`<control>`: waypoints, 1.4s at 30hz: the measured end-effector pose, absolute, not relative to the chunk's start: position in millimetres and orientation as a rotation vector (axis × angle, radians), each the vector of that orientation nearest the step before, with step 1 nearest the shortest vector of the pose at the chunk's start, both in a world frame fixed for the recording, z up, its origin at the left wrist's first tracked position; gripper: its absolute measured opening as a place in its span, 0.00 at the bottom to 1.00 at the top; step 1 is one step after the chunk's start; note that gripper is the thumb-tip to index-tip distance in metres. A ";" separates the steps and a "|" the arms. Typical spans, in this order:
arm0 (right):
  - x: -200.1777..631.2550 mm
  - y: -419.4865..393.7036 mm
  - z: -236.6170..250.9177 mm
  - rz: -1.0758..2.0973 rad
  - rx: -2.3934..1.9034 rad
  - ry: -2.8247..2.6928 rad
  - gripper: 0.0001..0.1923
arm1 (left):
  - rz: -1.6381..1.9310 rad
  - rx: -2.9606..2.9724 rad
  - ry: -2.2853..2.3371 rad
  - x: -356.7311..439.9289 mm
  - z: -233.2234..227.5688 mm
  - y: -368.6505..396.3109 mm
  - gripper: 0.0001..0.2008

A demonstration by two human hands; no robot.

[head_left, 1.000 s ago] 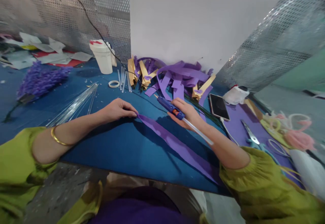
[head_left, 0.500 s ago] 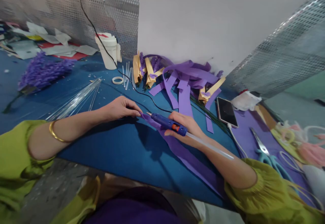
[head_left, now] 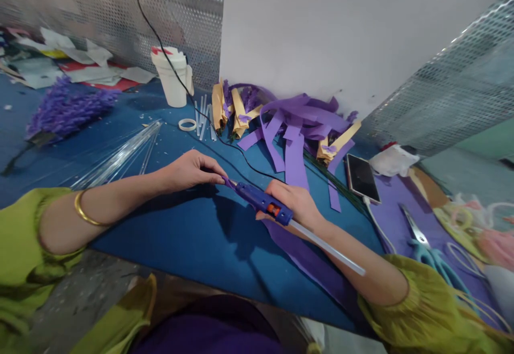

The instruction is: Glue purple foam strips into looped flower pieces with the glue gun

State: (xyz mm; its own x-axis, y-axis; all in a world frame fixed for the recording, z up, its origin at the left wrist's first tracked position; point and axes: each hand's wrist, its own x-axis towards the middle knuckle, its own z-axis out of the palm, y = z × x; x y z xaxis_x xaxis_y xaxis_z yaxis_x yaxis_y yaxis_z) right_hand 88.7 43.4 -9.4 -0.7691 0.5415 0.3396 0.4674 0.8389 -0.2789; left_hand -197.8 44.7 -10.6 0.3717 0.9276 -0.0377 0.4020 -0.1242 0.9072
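Gluing looks like it's only just starting here. The left hand point(head_left: 188, 171) has its fingers pinched on the near tip of the purple paper strip point(head_left: 305, 255), which lies flat across the blue tabletop point(head_left: 193, 236). The right hand point(head_left: 295, 204) is wrapped around the glue gun point(head_left: 261, 202), nozzle right at that pinched tip. No glue line visible yet, so the whole strip is left.

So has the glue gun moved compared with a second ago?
Yes. The glue gun has come toward the left hand; its nozzle now meets the strip end pinched there, farther from the phone.
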 end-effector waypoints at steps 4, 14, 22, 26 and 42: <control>89.7 44.6 -14.1 0.207 -0.755 -2.622 0.22 | 0.711 1.718 1.189 -197.9 -10.2 44.4 0.11; 89.8 42.5 -10.2 0.156 -0.736 -2.645 0.22 | 0.719 1.769 1.185 -200.5 -9.8 45.0 0.12; 91.6 43.5 -11.9 0.151 -0.771 -2.661 0.22 | 0.709 1.785 1.254 -199.1 -2.3 42.8 0.12; 92.2 43.6 -12.5 0.133 -0.757 -2.660 0.23 | 0.708 1.786 1.266 -199.3 -1.3 43.7 0.11; 98.4 45.0 -4.4 0.116 -0.783 -2.704 0.22 | 0.730 1.786 1.282 -203.4 1.3 44.8 0.12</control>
State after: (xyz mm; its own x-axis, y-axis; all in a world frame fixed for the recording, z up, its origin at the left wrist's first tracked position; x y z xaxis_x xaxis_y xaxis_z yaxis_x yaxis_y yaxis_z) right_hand 98.4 45.0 -4.4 -0.7977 0.5324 0.2832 0.5061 0.8464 -0.1657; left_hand -203.4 44.8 1.3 0.3195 0.9476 0.0017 0.4845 -0.1649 0.8591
